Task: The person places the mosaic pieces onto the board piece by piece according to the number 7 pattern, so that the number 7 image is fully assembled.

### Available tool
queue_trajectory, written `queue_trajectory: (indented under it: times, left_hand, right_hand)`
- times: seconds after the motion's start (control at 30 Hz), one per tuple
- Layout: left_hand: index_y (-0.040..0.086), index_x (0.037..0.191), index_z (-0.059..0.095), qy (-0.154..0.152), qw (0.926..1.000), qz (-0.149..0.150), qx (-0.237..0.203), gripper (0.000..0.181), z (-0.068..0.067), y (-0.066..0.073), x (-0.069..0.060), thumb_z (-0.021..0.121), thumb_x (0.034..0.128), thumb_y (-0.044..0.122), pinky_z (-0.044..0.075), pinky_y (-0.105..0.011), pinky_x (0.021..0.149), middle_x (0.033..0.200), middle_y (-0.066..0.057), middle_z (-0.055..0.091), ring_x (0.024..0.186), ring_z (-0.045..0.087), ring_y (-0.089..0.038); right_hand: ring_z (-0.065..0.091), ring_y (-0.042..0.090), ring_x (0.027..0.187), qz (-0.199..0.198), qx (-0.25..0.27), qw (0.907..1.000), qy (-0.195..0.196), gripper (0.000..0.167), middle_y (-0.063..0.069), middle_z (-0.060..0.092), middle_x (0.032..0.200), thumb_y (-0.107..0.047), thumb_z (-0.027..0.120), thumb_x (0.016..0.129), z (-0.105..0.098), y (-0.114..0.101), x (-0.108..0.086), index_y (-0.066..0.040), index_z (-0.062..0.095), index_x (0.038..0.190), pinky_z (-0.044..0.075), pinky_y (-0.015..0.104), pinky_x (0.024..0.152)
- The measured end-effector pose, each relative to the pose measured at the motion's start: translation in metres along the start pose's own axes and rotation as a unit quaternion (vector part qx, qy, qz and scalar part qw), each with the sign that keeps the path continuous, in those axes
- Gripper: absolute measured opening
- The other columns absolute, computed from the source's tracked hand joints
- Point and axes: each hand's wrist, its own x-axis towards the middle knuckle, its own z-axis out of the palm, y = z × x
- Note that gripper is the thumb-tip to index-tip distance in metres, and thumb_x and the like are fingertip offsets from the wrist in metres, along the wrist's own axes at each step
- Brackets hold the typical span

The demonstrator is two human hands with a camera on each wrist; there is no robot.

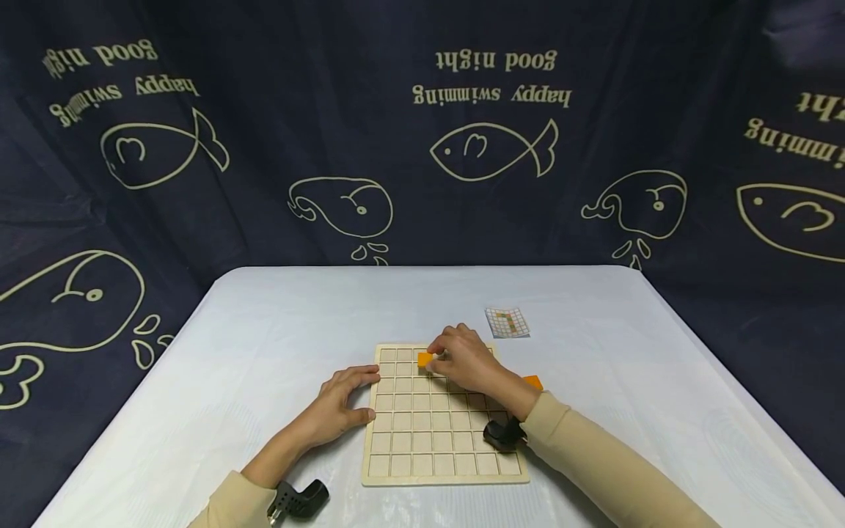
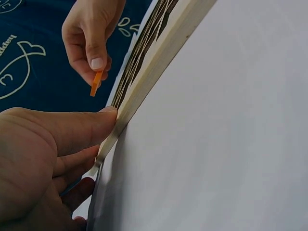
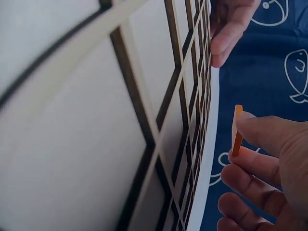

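A thin orange square tile (image 1: 425, 359) is pinched between the thumb and fingers of my right hand (image 1: 465, 359), over the far rows of a pale wooden grid board (image 1: 401, 444). In the right wrist view the tile (image 3: 237, 130) stands edge-on, apart from the board's surface. My left hand (image 1: 337, 409) touches the board's left edge with its thumb and fingertips, the fingers fairly straight. The left wrist view shows the left thumb (image 2: 89, 127) against the wooden side of the board. Part of the board's right side is hidden under my right forearm.
On the white table (image 1: 277, 315), a small card (image 1: 507, 323) with a coloured grid pattern lies beyond the board's far right corner. Another orange piece (image 1: 532, 382) shows partly behind my right wrist. A dark printed cloth (image 1: 409, 213) hangs behind the table.
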Motion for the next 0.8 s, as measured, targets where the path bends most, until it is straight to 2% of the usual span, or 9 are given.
queue_trajectory:
  times: [0.8]
  left_hand:
    - [0.007, 0.13, 0.054, 0.001, 1.0, 0.001, -0.004, 0.054, 0.0, 0.002, -0.001, 0.072, 0.0799, 0.014, 0.016, -0.053, 0.107, 0.146, -0.004, 0.043, 0.137, 0.031, -0.029]
  right_hand:
    - [0.047, 0.013, 0.078, -0.004, -0.02, 0.9997, -0.016, 0.023, -0.001, 0.065, 0.09, -0.029, 0.074, 0.08, 0.011, -0.001, 0.009, -0.013, 0.073, 0.097, 0.039, 0.032, 0.076]
